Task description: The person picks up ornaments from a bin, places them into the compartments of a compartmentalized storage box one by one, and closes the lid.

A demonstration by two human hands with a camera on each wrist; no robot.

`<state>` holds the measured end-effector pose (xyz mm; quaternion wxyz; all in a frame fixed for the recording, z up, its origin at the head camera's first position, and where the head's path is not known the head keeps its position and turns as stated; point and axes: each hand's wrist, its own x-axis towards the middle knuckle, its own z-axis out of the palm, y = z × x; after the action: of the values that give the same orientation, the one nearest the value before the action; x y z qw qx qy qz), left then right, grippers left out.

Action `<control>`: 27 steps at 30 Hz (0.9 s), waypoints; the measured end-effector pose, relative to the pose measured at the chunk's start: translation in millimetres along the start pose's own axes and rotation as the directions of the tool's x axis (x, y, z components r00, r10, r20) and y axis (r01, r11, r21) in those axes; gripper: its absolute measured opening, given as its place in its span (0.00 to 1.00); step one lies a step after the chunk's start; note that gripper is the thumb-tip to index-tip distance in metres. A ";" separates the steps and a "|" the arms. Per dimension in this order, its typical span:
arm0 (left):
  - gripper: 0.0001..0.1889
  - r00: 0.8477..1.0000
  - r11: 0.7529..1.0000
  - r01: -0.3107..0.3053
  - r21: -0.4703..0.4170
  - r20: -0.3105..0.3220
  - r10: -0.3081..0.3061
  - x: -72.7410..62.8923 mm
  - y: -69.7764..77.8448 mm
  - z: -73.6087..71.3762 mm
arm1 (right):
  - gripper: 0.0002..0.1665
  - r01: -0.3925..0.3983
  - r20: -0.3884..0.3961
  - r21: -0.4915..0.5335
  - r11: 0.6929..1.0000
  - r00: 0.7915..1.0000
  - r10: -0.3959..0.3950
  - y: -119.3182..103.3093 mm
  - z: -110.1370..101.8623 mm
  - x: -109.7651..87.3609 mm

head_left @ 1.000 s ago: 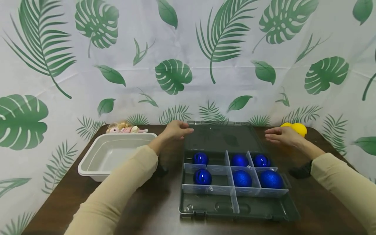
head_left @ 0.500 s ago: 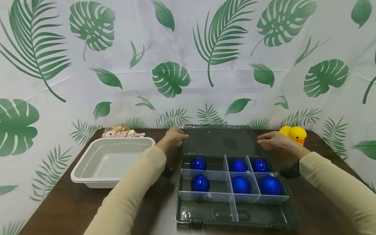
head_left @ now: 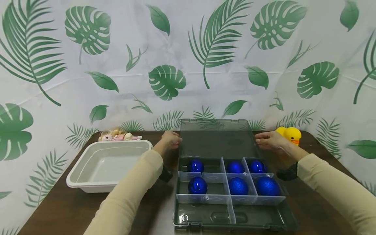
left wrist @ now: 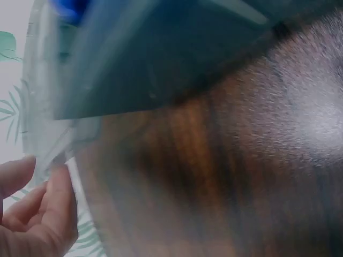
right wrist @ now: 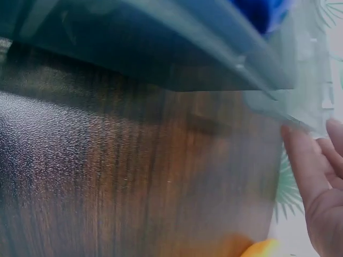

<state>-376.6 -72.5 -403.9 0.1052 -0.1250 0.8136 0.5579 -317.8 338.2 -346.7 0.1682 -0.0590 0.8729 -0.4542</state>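
A dark see-through compartment box (head_left: 202, 217) stands with its lid (head_left: 215, 143) swung back, tilted slightly up off the table. Several blue Christmas baubles (head_left: 238, 186), some shiny and some matte, sit in its middle and far compartments; the front ones hold none. At the lid's left edge is my left hand (head_left: 170, 140), thumb and forefinger on either side of the edge in the left wrist view. My right hand (head_left: 273, 141) meets the opposite edge with fairly straight fingers, its thumb on the other side in the right wrist view.
A pale grey basin (head_left: 85, 182) stands on the wooden table (head_left: 47, 209) to the left, with a small blond doll (head_left: 117, 135) lying behind it. Behind my right hand sits a yellow rubber duck (head_left: 292, 134). A leaf-patterned cloth (head_left: 132, 107) hangs behind the table.
Both hands have moved in from beside the box to the lid's side edges. The lid's far edge has risen a little. The right hand has uncovered more of the rubber duck.
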 end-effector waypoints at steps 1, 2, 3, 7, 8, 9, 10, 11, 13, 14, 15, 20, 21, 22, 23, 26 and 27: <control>0.22 1.000 1.000 -0.015 -0.020 -0.010 0.015 -27.2 14.1 -4.6 | 0.33 0.010 -0.012 0.014 1.000 1.000 -0.010 -1.6 -1.0 -1.6; 0.21 1.000 0.999 -0.028 -0.040 -0.014 0.028 -50.8 27.0 -8.9 | 0.32 0.020 -0.031 0.028 0.999 0.999 -0.019 -3.2 -2.2 -3.3; 0.21 0.999 0.998 -0.036 -0.052 -0.016 0.036 -57.0 32.7 -10.4 | 0.32 0.031 -0.054 0.031 0.999 0.998 -0.029 -4.9 -3.6 -5.1; 0.20 0.993 0.993 -0.118 -0.029 0.011 0.118 -93.7 51.3 -22.8 | 0.33 0.067 -0.140 0.093 0.993 0.989 -0.054 -11.1 -9.2 -12.0; 0.19 0.991 0.991 -0.137 -0.002 0.007 0.137 -97.4 53.3 -24.9 | 0.34 0.071 -0.156 0.107 0.992 0.986 -0.054 -12.4 -10.0 -14.0; 0.19 0.987 0.987 -0.162 0.020 0.003 0.162 -100.9 54.8 -27.0 | 0.35 0.074 -0.168 0.120 0.990 0.984 -0.054 -13.6 -10.4 -16.3; 0.18 0.983 0.982 -0.186 0.044 -0.003 0.186 -104.3 56.1 -28.7 | 0.35 0.079 -0.178 0.128 0.989 0.982 -0.056 -14.7 -10.6 -19.2; 0.17 0.977 0.975 -0.213 0.068 -0.015 0.214 -107.5 57.1 -30.2 | 0.35 0.083 -0.191 0.129 0.988 0.980 -0.058 -15.9 -10.9 -23.2; 0.16 0.961 0.959 -0.272 0.081 -0.037 0.276 -113.4 57.9 -32.8 | 0.34 0.094 -0.220 0.130 0.987 0.973 -0.064 -17.1 -11.7 -32.6; 0.15 0.951 0.950 -0.301 0.090 -0.042 0.305 -116.8 57.4 -33.9 | 0.32 0.106 -0.234 0.122 0.987 0.969 -0.075 -17.6 -11.8 -38.2; 0.15 0.941 0.939 -0.331 0.093 -0.041 0.336 -120.7 56.5 -35.0 | 0.31 0.121 -0.247 0.098 0.988 0.964 -0.093 -17.9 -12.3 -44.7; 0.16 0.890 0.882 -0.453 0.131 0.006 0.456 -146.8 45.0 -42.7 | 0.23 0.256 -0.263 -0.062 0.965 0.928 -0.263 -16.4 -12.0 -80.6; 0.16 0.876 0.867 -0.479 0.138 0.016 0.482 -152.9 41.7 -44.5 | 0.22 0.295 -0.249 -0.080 0.952 0.919 -0.306 -16.0 -11.2 -88.3; 0.16 0.863 0.851 -0.503 0.149 0.030 0.505 -159.2 38.2 -46.5 | 0.20 0.326 -0.230 -0.088 0.941 0.913 -0.338 -15.5 -10.1 -95.7; 0.16 0.849 0.837 -0.526 0.152 0.044 0.526 -166.0 34.9 -48.3 | 0.19 0.352 -0.208 -0.086 0.932 0.908 -0.363 -15.1 -9.0 -103.3; 0.16 0.803 0.781 -0.595 0.187 0.108 0.586 -187.7 23.2 -53.7 | 0.21 0.416 -0.123 -0.085 0.905 0.897 -0.424 -13.0 -5.1 -124.5; 0.16 0.796 0.773 -0.605 0.190 0.135 0.590 -195.6 19.1 -55.5 | 0.23 0.423 -0.101 -0.095 0.901 0.896 -0.431 -11.9 -3.7 -130.9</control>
<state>-199.3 -101.0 -306.6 -0.0366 0.1712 0.8644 0.4713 -197.1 367.6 -303.7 0.0096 -0.2276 0.8626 -0.4517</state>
